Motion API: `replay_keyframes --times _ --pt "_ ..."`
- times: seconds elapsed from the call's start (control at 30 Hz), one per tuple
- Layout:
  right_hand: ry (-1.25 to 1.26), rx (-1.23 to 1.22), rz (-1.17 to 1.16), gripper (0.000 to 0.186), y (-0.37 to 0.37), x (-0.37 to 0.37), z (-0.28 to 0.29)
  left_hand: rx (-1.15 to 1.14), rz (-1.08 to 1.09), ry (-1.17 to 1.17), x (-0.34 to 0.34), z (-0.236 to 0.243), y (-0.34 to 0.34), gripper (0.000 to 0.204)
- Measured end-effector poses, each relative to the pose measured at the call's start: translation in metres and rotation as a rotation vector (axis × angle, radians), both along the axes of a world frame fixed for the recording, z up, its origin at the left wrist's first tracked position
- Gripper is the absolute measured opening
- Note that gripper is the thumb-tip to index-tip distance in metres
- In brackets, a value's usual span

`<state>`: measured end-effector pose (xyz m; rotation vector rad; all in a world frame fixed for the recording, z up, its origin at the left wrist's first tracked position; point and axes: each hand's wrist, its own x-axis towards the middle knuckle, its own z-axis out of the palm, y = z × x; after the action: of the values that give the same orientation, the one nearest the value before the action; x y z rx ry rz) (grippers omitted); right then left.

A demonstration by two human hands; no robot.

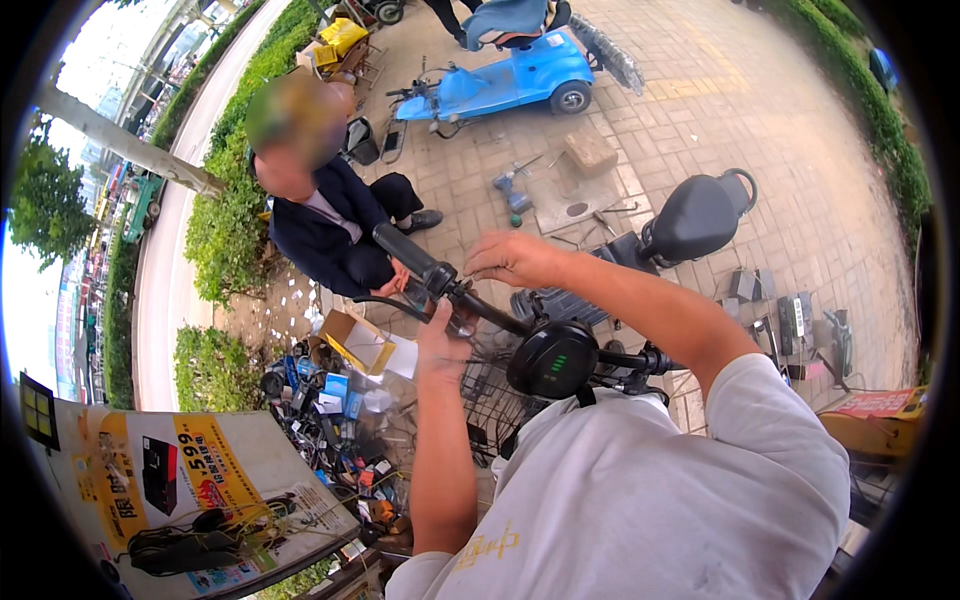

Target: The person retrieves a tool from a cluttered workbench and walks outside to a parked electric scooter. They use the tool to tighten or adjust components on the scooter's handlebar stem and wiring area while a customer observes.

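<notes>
Holding my curled right hand [515,258] and my left hand [443,352] either side of the handlebar [500,312], near its black grip [402,243], I cannot tell if either pinches anything.

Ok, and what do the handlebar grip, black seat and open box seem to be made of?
Handlebar grip: probably rubber or soft plastic; matt black, no metallic glint.
Black seat: likely vinyl or leather-like covering, from its smooth, faintly sheened, padded-looking surface.
Open box: seemingly cardboard, judging by its thin, flat flaps and matt tan and white faces.
</notes>
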<state>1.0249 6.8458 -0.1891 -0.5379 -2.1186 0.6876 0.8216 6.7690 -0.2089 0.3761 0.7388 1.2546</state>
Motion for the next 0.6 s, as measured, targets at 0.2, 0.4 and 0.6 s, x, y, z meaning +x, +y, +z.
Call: replay_keyframes --times 0.2,0.4,0.6 --pt "-0.023 0.121 0.016 0.019 0.002 0.001 -0.002 0.001 0.001 -0.004 -0.001 -0.003 0.001 0.031" --pt "-0.133 0.541 -0.056 0.022 0.005 0.005 0.023 0.019 -0.009 0.026 -0.002 -0.002 0.0 0.035" --pt "-0.1 0.379 0.071 0.023 0.014 0.004 0.012 0.033 -0.041 0.037 -0.004 -0.005 0.003 0.034"
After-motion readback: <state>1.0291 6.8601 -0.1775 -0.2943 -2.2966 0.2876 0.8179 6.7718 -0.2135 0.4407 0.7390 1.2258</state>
